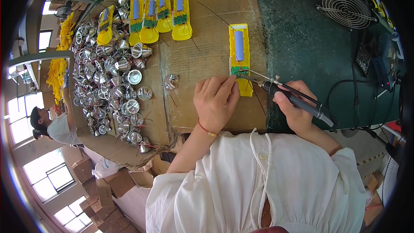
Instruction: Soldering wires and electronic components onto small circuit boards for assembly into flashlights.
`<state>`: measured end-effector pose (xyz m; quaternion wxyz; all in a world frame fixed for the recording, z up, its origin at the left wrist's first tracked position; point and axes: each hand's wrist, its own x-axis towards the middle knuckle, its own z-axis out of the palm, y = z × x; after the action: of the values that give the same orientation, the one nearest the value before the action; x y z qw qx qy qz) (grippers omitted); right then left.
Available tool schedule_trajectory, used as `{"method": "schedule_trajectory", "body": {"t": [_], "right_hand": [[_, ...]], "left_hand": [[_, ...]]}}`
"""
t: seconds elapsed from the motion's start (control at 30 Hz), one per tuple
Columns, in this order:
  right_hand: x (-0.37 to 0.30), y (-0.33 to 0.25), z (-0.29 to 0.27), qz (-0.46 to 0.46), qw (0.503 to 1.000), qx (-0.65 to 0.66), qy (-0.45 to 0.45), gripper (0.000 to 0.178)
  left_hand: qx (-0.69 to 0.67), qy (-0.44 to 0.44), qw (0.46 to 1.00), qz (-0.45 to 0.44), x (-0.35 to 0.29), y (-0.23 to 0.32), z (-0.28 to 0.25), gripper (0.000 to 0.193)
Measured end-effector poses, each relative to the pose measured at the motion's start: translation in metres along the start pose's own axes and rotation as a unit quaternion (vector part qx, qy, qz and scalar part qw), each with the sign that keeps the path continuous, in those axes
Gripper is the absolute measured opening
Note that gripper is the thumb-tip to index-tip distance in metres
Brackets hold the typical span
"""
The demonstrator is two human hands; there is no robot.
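My right hand (pixel 296 105) grips a soldering iron (pixel 297 101) with a black handle and a thin metal tube along it. Its tip reaches the green circuit board (pixel 239 71) in an open yellow flashlight housing (pixel 246 89). A pale blue cylindrical battery (pixel 239 45) lies in the housing above the board. My left hand (pixel 217 101) is closed at the board's left edge, fingertips pressed together; whatever they pinch is hidden. Thin dark wires stick out from the housing. To the left, a silver reflector cup (pixel 171 82) with wires lies on the cardboard (pixel 202 60).
A large heap of reflector cups (pixel 108 77) fills a cardboard tray at left. Several yellow housings (pixel 181 21) with batteries and boards lie beside and on it. At far right stand a fan with a wire grille (pixel 346 8) and black cables (pixel 332 90). Another person (pixel 60 127) is at far left.
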<state>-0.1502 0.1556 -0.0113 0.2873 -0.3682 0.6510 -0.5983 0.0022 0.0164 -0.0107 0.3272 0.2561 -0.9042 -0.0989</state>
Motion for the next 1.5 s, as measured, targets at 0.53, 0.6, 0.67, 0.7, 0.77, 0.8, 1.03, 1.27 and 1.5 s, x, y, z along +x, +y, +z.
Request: {"method": "schedule_trajectory", "body": {"t": [0.53, 0.6, 0.67, 0.7, 0.77, 0.8, 1.03, 1.27, 1.5], "right_hand": [[-0.002, 0.003, -0.015, -0.068, 0.998, 0.006, 0.007, 0.017], [-0.001, 0.005, -0.018, -0.069, 0.996, 0.020, 0.051, 0.018], [0.003, 0.011, -0.024, -0.079, 0.991, 0.047, 0.101, 0.017], [0.006, 0.014, -0.030, -0.072, 0.989, 0.050, 0.123, 0.017], [0.007, 0.018, -0.039, -0.038, 0.984, 0.060, 0.166, 0.017], [0.008, 0.019, -0.045, -0.048, 0.985, 0.052, 0.160, 0.017], [0.009, 0.028, -0.064, -0.002, 0.984, 0.052, 0.172, 0.016], [0.013, 0.023, -0.064, 0.089, 0.983, 0.044, 0.151, 0.017], [0.020, 0.037, -0.072, 0.025, 0.991, 0.033, 0.126, 0.021]], "left_hand": [[-0.022, -0.025, 0.999, -0.016, 0.002, -0.002, -0.001, 0.017], [-0.029, -0.031, 0.999, -0.027, 0.004, -0.002, -0.003, 0.018], [-0.023, -0.042, 0.999, -0.022, 0.007, 0.000, -0.006, 0.017], [-0.019, -0.051, 0.998, -0.017, 0.010, 0.000, -0.006, 0.016], [-0.076, -0.043, 0.994, -0.071, 0.013, 0.004, -0.008, 0.017], [-0.132, -0.038, 0.982, -0.130, 0.015, 0.008, -0.009, 0.019], [-0.101, -0.292, 0.903, -0.299, 0.041, 0.001, -0.005, 0.019], [-0.007, -0.334, 0.939, -0.082, 0.223, 0.004, 0.099, 0.021], [0.043, -0.266, 0.963, -0.033, 0.355, 0.040, 0.216, 0.031]]}}
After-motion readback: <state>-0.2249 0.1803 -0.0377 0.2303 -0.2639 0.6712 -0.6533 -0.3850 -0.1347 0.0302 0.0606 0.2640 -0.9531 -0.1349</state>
